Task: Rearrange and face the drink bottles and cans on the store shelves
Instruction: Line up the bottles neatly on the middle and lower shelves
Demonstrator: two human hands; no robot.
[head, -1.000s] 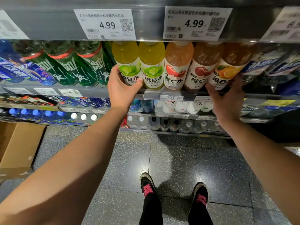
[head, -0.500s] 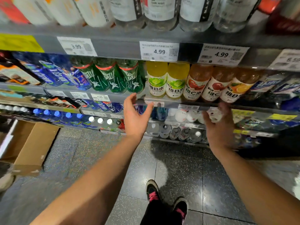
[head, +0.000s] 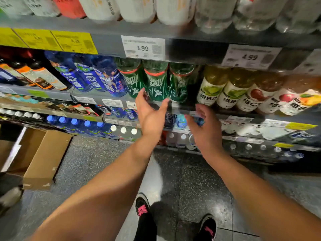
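Three green bottles point(head: 156, 82) with red neck bands stand in a row on the middle shelf point(head: 180, 108). Just in front of and below them, my left hand point(head: 150, 113) is spread, holding nothing. My right hand point(head: 204, 126) hovers a little lower to the right, fingers loosely curved and empty. Right of the green row stand yellow vitamin bottles point(head: 211, 88) and orange ones point(head: 257, 94). Blue bottles point(head: 97, 75) stand to the left.
An open cardboard box point(head: 43, 157) sits on the floor at left. Lower shelves hold blue-capped and white-capped bottles point(head: 86, 124). White bottles point(head: 135, 7) line the top shelf. My feet point(head: 142, 207) stand on speckled tiles.
Both hands left the yellow and orange vitamin bottles and shifted left in front of the green bottles. My view rose and swung left, and my feet stepped left.
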